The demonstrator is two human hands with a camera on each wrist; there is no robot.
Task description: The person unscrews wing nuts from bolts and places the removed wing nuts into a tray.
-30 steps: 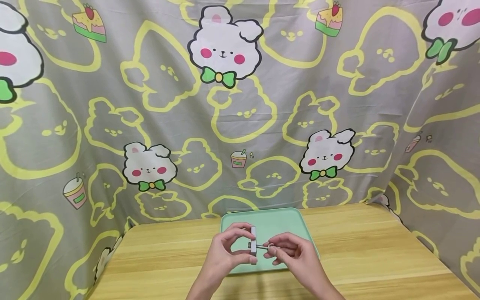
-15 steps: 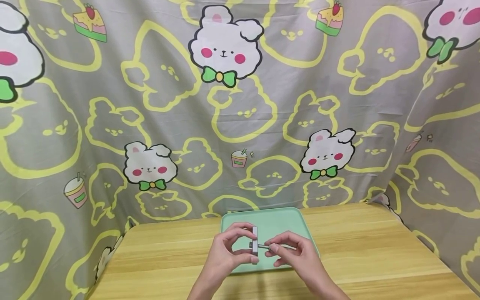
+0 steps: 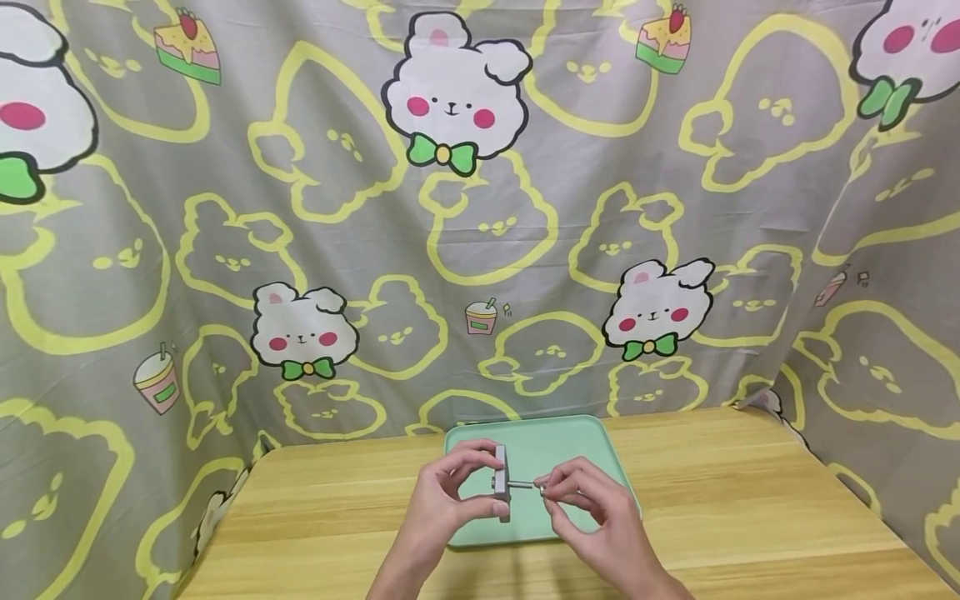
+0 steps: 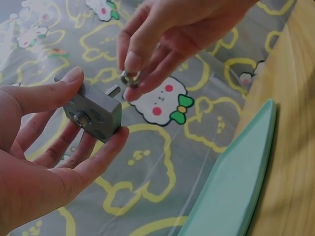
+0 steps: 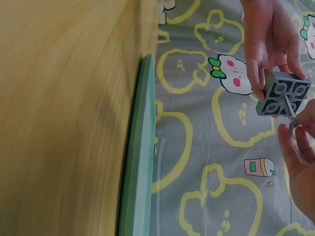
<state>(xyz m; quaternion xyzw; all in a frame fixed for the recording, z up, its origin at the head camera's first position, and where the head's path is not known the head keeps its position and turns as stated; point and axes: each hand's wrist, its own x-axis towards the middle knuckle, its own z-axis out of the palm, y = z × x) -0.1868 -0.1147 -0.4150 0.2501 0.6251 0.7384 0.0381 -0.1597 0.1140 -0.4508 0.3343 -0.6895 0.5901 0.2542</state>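
My left hand grips a grey square block by its edges, thumb on one side and fingers on the other. A metal bolt runs through the block's middle, its head on the face toward my left palm. The far face, in the right wrist view, has round recesses around the shaft. Between thumb and fingertips my right hand pinches a small metal nut. It is close to the bolt's free end, with a gap showing in the left wrist view.
Below both hands a mint-green tray lies on the wooden table. A grey curtain with cartoon print hangs behind the table and at both sides.
My left hand and the block have shifted slightly left and up. My right fingers have moved outward at the bolt's end, and the nut now shows between them.
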